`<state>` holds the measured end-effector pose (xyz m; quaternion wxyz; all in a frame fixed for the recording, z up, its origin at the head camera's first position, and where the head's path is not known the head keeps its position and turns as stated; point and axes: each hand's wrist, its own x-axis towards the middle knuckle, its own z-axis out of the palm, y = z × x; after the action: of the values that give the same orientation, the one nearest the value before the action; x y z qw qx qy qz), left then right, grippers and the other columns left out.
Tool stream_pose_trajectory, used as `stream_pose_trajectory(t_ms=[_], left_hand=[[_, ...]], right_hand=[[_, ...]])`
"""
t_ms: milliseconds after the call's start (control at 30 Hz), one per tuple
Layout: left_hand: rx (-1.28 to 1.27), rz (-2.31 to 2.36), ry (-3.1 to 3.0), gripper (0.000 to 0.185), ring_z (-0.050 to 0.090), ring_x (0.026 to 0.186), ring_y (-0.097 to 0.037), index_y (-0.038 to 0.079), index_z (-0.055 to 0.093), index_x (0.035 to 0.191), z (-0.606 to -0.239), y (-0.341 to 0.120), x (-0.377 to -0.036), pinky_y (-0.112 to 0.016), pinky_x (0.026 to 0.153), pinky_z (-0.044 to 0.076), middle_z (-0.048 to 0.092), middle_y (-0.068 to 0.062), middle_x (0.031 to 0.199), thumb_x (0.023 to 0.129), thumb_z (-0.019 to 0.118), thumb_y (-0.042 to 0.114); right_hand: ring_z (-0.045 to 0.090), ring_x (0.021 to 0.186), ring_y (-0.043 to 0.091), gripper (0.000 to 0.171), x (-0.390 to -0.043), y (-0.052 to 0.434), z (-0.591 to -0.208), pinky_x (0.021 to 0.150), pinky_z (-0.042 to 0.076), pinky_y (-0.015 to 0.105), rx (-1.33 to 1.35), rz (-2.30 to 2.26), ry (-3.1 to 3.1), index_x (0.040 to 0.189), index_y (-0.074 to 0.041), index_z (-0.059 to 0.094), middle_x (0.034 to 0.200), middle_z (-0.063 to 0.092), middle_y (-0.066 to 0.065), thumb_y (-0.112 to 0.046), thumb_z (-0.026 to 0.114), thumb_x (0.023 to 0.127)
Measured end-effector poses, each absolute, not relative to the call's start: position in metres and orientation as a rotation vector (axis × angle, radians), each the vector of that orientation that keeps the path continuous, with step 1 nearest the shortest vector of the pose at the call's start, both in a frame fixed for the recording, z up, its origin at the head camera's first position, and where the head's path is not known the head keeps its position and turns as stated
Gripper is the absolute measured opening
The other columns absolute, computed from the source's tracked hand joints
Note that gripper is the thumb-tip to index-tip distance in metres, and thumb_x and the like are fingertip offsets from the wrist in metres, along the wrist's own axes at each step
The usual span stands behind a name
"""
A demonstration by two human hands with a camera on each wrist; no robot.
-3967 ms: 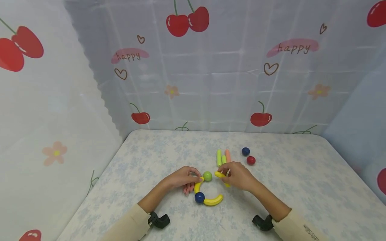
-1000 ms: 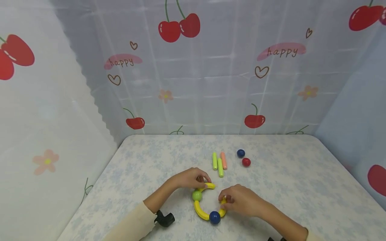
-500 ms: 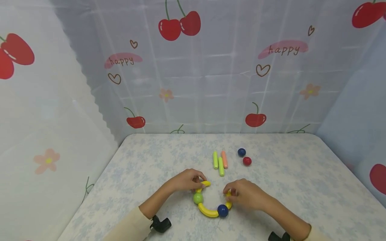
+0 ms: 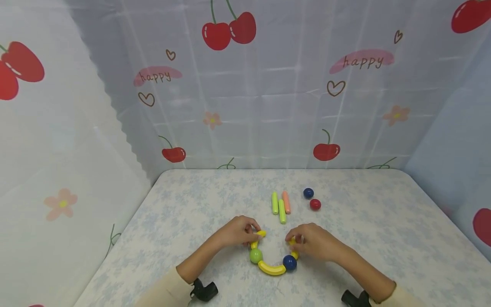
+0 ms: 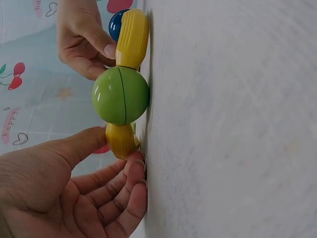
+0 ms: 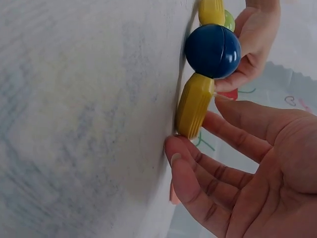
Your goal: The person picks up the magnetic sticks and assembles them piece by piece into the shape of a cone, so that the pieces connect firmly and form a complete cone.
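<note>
Left hand and right hand pinch curved yellow tubes ending an arc (its gap faces the surface's far edge), apparently mid-alignment, likely needing even guiding next.

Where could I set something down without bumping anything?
The tabletop looks bare from the red ball to the right edge, and from the green sticks to the left edge. It's crowded between the left hand and right hand, where yellow curved pieces meet a green ball and blue ball.
</note>
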<state>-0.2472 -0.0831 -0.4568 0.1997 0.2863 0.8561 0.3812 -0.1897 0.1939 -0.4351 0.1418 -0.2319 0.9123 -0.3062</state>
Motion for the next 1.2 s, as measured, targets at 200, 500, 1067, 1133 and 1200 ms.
stream_pose_trajectory(t_ms=[200,500,1067,1133,1200], left_hand=[[0.782,1.084,2.400,0.022,0.063,0.058,-0.018,0.006,0.072,0.110,-0.458,-0.085,-0.246,-0.024,0.052,0.045,0.068,0.001,0.069,0.093,0.075,0.020],[0.701,1.103,2.418,0.022,0.063,0.059,-0.016,0.006,0.073,0.107,-0.458,-0.083,-0.246,-0.024,0.053,0.046,0.069,0.001,0.069,0.091,0.077,0.021],[0.637,1.173,2.355,0.022,0.063,0.062,-0.015,0.006,0.073,0.108,-0.459,-0.085,-0.248,-0.026,0.058,0.049,0.069,0.000,0.071,0.092,0.077,0.020],[0.626,1.190,2.338,0.023,0.064,0.063,-0.015,0.006,0.073,0.108,-0.460,-0.086,-0.248,-0.027,0.058,0.050,0.070,0.000,0.072,0.091,0.077,0.020],[0.622,1.200,2.328,0.023,0.064,0.063,-0.015,0.006,0.073,0.109,-0.461,-0.086,-0.248,-0.027,0.059,0.050,0.070,-0.001,0.072,0.091,0.077,0.021]], right_hand=[[0.057,0.069,0.012,0.012,-0.198,0.199,-0.428,0.058,0.050,0.026,-0.538,-0.957,2.761,0.102,-0.017,0.080,0.086,0.070,-0.008,-0.023,0.075,0.093],[0.061,0.079,0.016,0.015,-0.222,0.227,-0.405,0.066,0.056,0.032,-0.479,-0.865,3.063,0.105,-0.008,0.078,0.088,0.071,-0.001,-0.015,0.077,0.092],[0.062,0.093,0.030,0.031,-0.262,0.263,-0.432,0.069,0.056,0.036,-0.165,-0.913,2.993,0.117,-0.004,0.073,0.112,0.066,0.020,-0.018,0.079,0.090],[0.061,0.092,0.029,0.032,-0.262,0.263,-0.435,0.069,0.056,0.036,-0.157,-0.895,2.984,0.118,-0.006,0.073,0.112,0.066,0.020,-0.018,0.079,0.090],[0.061,0.090,0.028,0.034,-0.262,0.263,-0.437,0.069,0.056,0.036,-0.165,-0.870,2.986,0.121,-0.006,0.073,0.110,0.066,0.019,-0.016,0.080,0.089]])
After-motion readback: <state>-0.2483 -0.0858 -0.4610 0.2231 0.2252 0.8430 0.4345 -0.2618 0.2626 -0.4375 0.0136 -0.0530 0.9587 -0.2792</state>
